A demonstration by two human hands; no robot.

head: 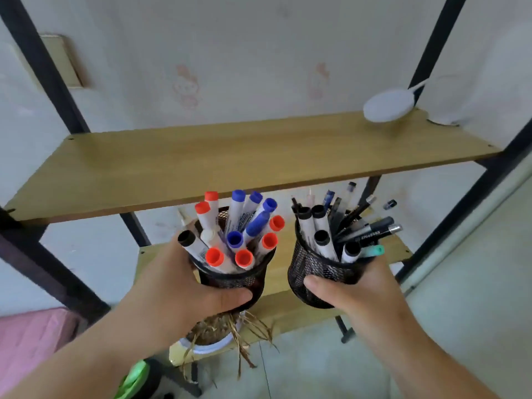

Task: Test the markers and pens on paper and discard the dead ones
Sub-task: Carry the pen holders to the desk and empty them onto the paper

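My left hand grips a black mesh cup packed with several whiteboard markers with red, blue and black caps. In my right hand is a second black mesh cup, filled with several black-capped markers and thin pens, one with a teal end. Both cups are held side by side in the air in front of a shelf unit. No paper is in view.
A wooden shelf board on a black metal frame spans the view, with a white round object at its right end. A lower shelf carries a white pot with a dried plant. Something green lies on the floor.
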